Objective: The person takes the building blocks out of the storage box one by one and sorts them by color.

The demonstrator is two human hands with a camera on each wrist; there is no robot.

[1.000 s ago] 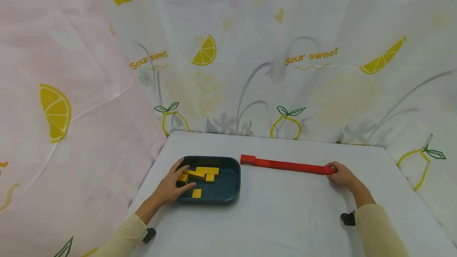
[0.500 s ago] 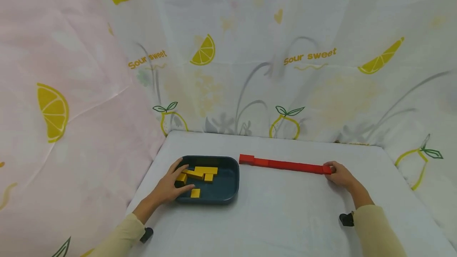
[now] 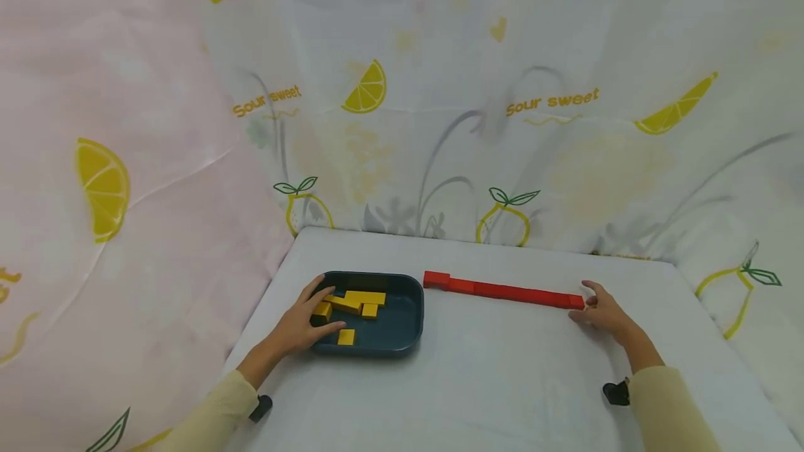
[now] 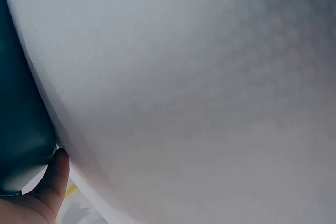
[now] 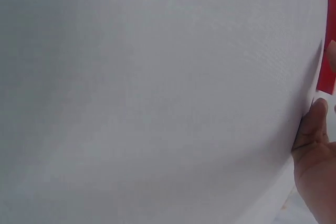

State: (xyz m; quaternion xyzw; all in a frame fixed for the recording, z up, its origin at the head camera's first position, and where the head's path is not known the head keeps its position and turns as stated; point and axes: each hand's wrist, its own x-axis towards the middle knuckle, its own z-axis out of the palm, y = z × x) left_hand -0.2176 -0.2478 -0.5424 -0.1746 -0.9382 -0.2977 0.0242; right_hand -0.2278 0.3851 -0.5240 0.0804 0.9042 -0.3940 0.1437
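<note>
In the head view, my left hand [image 3: 300, 325] rests at the left end of a dark blue tray [image 3: 392, 352], fingers spread and reaching over its rim. Yellow blocks [image 3: 364, 297] lie inside, one of them close between thumb and fingers. A fingertip shows against the tray's outer wall [image 4: 23, 114] in the left wrist view. Right of the tray, red blocks [image 3: 521, 294] form a long row on the table, slightly slanted. My right hand [image 3: 604, 312] is at the row's right end, thumb and fingers parted around the last red block [image 3: 576, 301].
White cloth covers the table [image 3: 490, 382]. A lemon-print curtain [image 3: 427, 138] stands behind it and along both sides. The tray's right rim is close to the row's left block [image 3: 436, 280].
My right hand has let go of the row's right end block; its thumb and fingers have spread apart. The left hand, tray and blocks hold their places; the head view shifts slightly.
</note>
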